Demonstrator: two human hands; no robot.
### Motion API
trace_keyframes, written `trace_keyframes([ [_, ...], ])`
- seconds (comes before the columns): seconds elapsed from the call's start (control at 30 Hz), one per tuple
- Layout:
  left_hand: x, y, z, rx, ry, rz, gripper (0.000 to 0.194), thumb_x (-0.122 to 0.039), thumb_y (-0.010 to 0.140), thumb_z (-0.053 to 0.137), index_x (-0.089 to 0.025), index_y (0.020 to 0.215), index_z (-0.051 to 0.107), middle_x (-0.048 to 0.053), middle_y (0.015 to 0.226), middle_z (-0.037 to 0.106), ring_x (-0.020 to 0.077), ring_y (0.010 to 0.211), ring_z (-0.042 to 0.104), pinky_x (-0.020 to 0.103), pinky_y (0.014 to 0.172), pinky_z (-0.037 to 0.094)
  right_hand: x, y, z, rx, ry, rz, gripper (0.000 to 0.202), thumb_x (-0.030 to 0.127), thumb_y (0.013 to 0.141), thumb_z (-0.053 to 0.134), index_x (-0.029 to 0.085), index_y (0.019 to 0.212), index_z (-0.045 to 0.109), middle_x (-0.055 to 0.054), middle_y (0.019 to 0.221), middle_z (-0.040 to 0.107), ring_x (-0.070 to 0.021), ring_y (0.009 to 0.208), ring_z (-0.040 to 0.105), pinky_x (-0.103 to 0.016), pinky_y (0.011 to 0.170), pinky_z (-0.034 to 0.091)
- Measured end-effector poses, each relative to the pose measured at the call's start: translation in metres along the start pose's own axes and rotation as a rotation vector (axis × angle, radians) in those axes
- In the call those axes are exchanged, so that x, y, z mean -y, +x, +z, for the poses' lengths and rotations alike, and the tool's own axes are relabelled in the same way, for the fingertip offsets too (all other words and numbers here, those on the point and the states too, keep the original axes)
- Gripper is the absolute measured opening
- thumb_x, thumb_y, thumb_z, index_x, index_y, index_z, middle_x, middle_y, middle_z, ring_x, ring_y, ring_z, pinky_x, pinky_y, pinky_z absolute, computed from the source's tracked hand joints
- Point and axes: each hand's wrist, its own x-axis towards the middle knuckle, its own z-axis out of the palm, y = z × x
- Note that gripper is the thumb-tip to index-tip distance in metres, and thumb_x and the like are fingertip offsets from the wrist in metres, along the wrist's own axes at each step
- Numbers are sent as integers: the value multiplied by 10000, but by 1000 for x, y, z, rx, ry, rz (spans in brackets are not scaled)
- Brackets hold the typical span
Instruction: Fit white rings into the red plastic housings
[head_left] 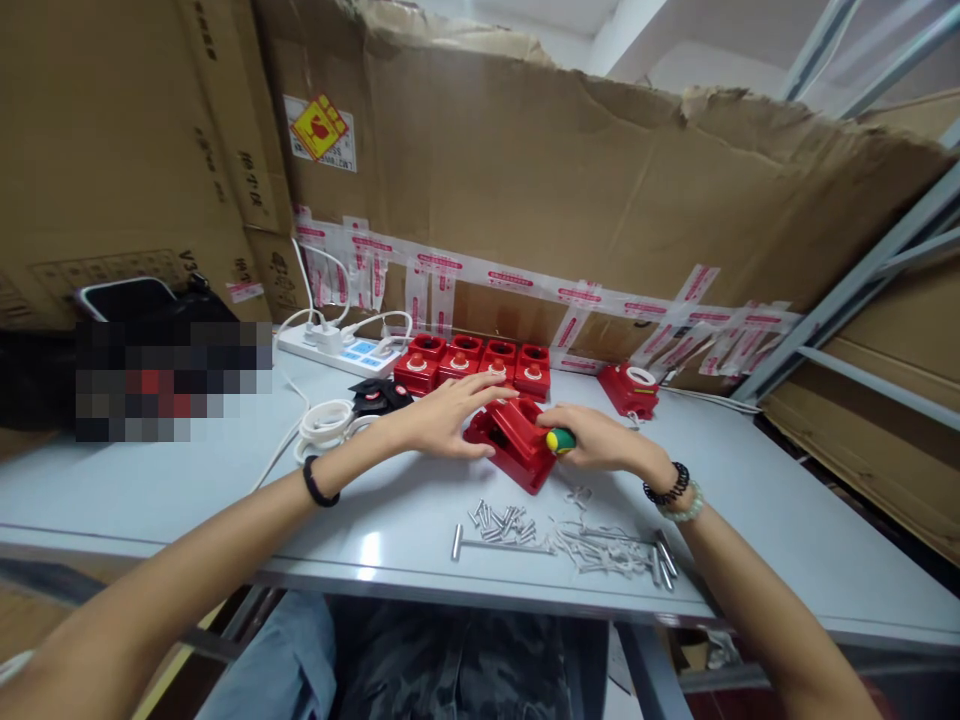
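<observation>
- Your left hand lies flat with fingers spread over the left side of the red plastic housing, steadying it on the pale grey counter.
- Your right hand is curled around the yellow-and-green handled screwdriver, pressed against the right side of that same housing; the tool's tip is hidden.
- Nearer to you than the housing, a scatter of small silver screws lies on the counter, with a tangle of thin white wire ties just to its right.
- Left of your left hand sits a coil of white cable and, touching it, a small black part.
- Behind the housing stands a row of four red plastic units with round buttons, side by side.
- One more red plastic unit with a white ring sits apart to the right.
- Farther back left is a white power strip, and a brown cardboard wall closes the rear.
</observation>
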Motion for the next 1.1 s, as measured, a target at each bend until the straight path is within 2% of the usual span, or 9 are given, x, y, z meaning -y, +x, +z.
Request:
trace_keyframes([
  [0.17, 5, 0, 6, 62, -65, -56, 653, -483, 803, 622, -189, 1344, 401, 140, 1297, 531, 302, 1138, 550, 421, 929, 458, -3, -3, 3, -127, 150, -50, 621, 42, 668, 501, 245, 1255, 499, -62, 1174, 647, -207, 1028, 596, -327, 884, 426],
  [0.23, 5, -4, 7, 32, -33, -91, 576, -521, 831, 585, -163, 1267, 465, 136, 1195, 575, 284, 1048, 582, 394, 873, 471, -6, -6, 3, -231, 218, 9, 658, 56, 699, 486, 248, 1325, 416, -49, 1111, 669, -182, 966, 616, -303, 859, 433],
  [0.33, 4, -10, 5, -8, -10, -106, 422, -516, 900, 497, -173, 1141, 549, 98, 1049, 600, 245, 946, 595, 360, 823, 465, -12, -8, 8, -313, 152, 239, 463, 178, 786, 502, 202, 1246, 456, -48, 906, 688, -186, 792, 618, -291, 733, 437],
  [0.43, 2, -12, 2, -47, -52, -89, 312, -459, 916, 507, -194, 1056, 596, 67, 997, 580, 204, 897, 591, 330, 812, 461, -16, -9, 17, -164, -3, 390, 310, 342, 826, 519, 171, 1084, 538, -86, 836, 673, -218, 734, 596, -302, 654, 406],
  [0.67, 4, -11, 1, -137, -162, -78, 247, -413, 854, 605, -196, 967, 564, 56, 1019, 576, 209, 966, 556, 374, 879, 458, -11, -10, 23, 37, 2, 300, 265, 389, 845, 518, 213, 1033, 581, -65, 859, 678, -196, 752, 601, -283, 676, 407],
  [0.8, 8, -11, 8, -163, -256, -171, 515, -454, 802, 647, -202, 1203, 445, 79, 1102, 567, 231, 1041, 554, 413, 941, 442, -18, -12, 21, 69, 22, 286, 348, 391, 812, 574, 217, 1113, 581, -59, 898, 689, -201, 783, 619, -296, 700, 444],
  [0.87, 9, -11, 10, -156, -273, -200, 587, -474, 796, 646, -191, 1260, 423, 89, 1137, 559, 242, 1072, 551, 419, 961, 432, -22, -11, 20, 33, 66, 257, 503, 395, 788, 610, 187, 1240, 534, -99, 1056, 680, -227, 919, 633, -335, 798, 474],
  [0.97, 9, -9, 13, -139, -289, -191, 453, -490, 802, 629, -196, 1132, 530, 76, 1128, 573, 240, 1053, 558, 404, 936, 446, -22, -10, 18, -104, 190, 192, 668, 419, 762, 652, 147, 1346, 473, -158, 1349, 544, -268, 1212, 532, -409, 1018, 404],
  [1.1, 9, -6, 14, -184, -341, -165, 397, -481, 787, 652, -191, 1039, 553, 64, 1081, 594, 215, 980, 574, 374, 893, 464, -12, -8, 14, -168, 367, 104, 710, 499, 754, 674, 196, 1364, 474, -125, 1404, 511, -268, 1274, 492, -453, 1083, 356],
])
